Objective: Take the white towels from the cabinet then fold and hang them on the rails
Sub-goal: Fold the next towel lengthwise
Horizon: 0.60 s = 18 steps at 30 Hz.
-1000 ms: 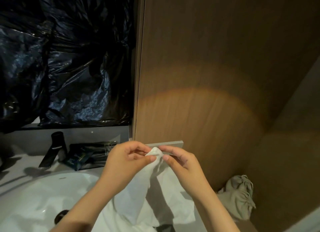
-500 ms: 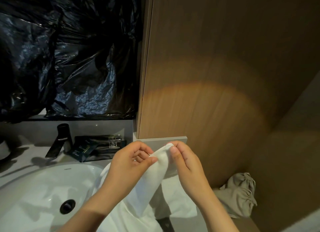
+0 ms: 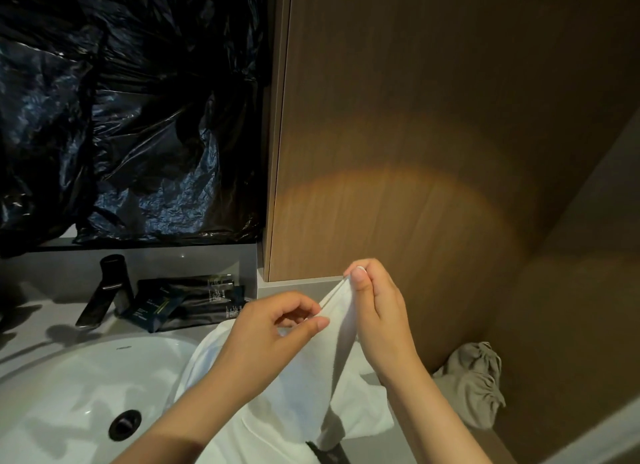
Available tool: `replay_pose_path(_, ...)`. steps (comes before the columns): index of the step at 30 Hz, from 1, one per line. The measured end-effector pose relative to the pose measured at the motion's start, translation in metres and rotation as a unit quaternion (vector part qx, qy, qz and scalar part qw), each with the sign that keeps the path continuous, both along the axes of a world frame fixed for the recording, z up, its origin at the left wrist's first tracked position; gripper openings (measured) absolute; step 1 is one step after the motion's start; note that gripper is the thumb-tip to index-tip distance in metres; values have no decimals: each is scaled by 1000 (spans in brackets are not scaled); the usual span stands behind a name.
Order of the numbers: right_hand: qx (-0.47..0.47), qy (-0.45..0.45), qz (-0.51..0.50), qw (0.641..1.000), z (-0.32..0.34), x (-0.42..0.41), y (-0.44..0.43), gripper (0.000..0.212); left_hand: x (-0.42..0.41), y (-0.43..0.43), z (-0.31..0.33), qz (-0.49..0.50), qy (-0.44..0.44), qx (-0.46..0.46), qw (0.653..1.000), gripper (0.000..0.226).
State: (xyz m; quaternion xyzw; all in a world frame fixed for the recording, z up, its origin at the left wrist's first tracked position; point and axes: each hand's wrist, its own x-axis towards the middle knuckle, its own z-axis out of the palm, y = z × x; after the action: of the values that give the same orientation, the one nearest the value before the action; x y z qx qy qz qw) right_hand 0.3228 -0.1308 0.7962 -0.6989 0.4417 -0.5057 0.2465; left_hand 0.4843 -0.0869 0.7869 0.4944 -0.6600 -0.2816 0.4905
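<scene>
Both hands pinch 1 soft white cloth towel (image 3: 311,377) by its upper edge.
Right hand (image 3: 377,314) nips the top corner, thumb against fingertip; left hand (image 3: 273,328) curls on the same edge just below. Towel hangs between the forearms, draped over the rim of the white oval sink basin (image 3: 69,387) in the grey table (image 3: 34,321). Black faucet (image 3: 107,287) and dark sachets (image 3: 183,304) behind; beige drawstring pouch (image 3: 474,384) by the brown wood-grain panel (image 3: 415,152).
</scene>
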Motion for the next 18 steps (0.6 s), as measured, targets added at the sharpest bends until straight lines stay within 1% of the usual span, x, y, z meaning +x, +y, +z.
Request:
replay_pose_path(1,-9,-4,-3,1000,3,-2,-4,30,1,-2,0,-10,-7,7,1000,3)
replay_pose_path(5,-53,3,-14,998,27,-11,-18,30,9,-17,-5,-33,-50,31,998,13)
replay_pose_path(11,-126,26,-77,989,74,-37,-46,26,18,-36,-21,-38,-136,41,989,7)
replay_pose_path(15,-127,28,-123,984,103,-53,-58,23,17,-43,-32,-48,-177,31,982,14)
replay_pose_path(17,-133,30,-144,980,114,-60,-62,23,15,-44,-36,-61,-192,37,979,7)
replay_pose_path(18,-135,32,-153,978,119,-64,-64,23,15,-45,-38,-60,-197,39,978,11)
